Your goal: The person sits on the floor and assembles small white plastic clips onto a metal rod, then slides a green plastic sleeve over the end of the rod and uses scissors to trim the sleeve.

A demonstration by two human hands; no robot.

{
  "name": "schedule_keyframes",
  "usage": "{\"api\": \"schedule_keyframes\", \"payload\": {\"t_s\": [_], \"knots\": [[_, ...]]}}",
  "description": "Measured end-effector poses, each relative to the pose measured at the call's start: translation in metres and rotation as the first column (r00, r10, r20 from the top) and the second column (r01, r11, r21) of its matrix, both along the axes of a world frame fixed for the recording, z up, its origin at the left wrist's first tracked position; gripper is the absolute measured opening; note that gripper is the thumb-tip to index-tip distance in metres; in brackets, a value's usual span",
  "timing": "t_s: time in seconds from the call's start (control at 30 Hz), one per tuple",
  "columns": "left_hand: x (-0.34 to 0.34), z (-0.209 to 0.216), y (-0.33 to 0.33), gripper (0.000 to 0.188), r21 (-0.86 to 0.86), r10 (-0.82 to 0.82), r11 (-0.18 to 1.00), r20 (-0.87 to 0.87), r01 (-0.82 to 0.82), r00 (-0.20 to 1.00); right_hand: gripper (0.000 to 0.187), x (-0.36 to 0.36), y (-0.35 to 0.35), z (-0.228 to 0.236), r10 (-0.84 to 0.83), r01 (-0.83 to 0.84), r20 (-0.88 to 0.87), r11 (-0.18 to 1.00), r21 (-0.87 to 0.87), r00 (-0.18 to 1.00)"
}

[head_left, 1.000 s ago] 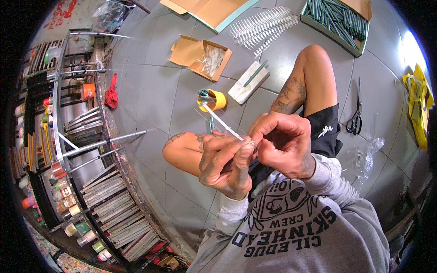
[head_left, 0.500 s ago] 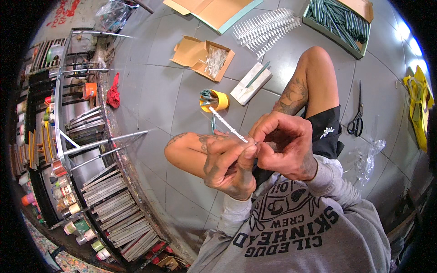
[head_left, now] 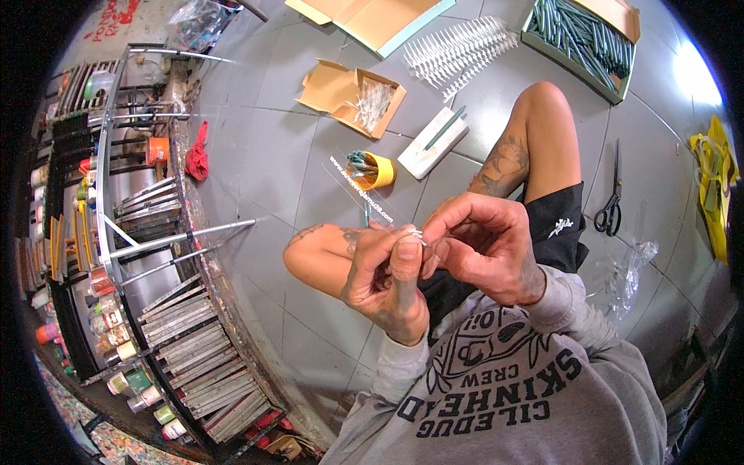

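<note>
A narrow clear plastic strip with white lettering [head_left: 362,190] points up and left from my left hand [head_left: 394,279]. The left thumb and fingers pinch its lower end. Fingertips of my right hand [head_left: 492,244] are closed together just beside that end, where a small white bit shows; what they hold is hidden. Beyond the strip stands a yellow cup [head_left: 384,172] with dark green pens in it. A white block [head_left: 418,160] with a dark green pen [head_left: 446,128] on it lies farther off, to the right of the cup.
Open cardboard box [head_left: 393,110] holds clear plastic pieces. Beyond lie several strips with white lettering [head_left: 461,54] and a box of dark green pens [head_left: 577,39]. Black scissors [head_left: 608,213] and a crumpled clear bag [head_left: 626,279] lie right. A metal rack [head_left: 116,178] stands left.
The strip has turned, so its clear face and lettering now show instead of a white, twisted-looking edge. My left thumb has come more upright; both hands stay close together.
</note>
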State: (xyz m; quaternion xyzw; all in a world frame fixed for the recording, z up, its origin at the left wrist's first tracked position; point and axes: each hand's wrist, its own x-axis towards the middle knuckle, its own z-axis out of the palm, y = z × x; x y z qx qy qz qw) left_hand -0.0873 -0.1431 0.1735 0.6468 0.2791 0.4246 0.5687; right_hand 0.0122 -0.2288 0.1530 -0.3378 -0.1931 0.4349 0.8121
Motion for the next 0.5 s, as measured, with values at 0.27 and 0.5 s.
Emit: {"api": "schedule_keyframes", "payload": {"t_s": [0.27, 0.5], "knots": [[-0.0002, 0.0002, -0.0011, 0.013, 0.032, -0.004, 0.999, -0.016, 0.005, 1.000, 0.011, 0.0002, 0.0003, 0.0003, -0.007, 0.007, -0.007, 1.000, -0.011, 1.000], [0.0005, -0.0019, -0.0006, 0.012, 0.047, -0.008, 0.999, -0.021, 0.009, 1.000, 0.010, 0.0004, 0.0008, -0.0007, -0.021, 0.021, -0.023, 1.000, 0.006, 1.000]]}}
